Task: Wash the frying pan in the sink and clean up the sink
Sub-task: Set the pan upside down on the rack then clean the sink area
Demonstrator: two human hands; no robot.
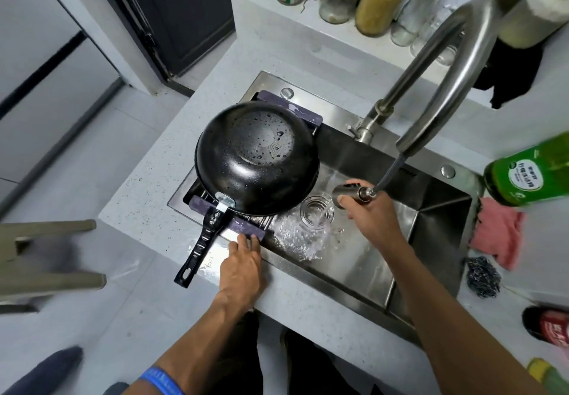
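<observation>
the left hand point(241, 267) is resting flat on the near surface point(154, 231), fingers straight, holding nothing. the right hand point(371, 214) is curling its fingers around the pull-out sprayer point(351, 194), rinsing the sink point(363, 259). the frying pan point(257, 156) is lying upturned on the rack point(246, 227) farther left, apparently washed. next likely: sweeping spray across the basin.

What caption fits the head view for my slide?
Right hand sprays the pull-out faucet head into the sink while the washed frying pan drains upside down on a rack.
</observation>
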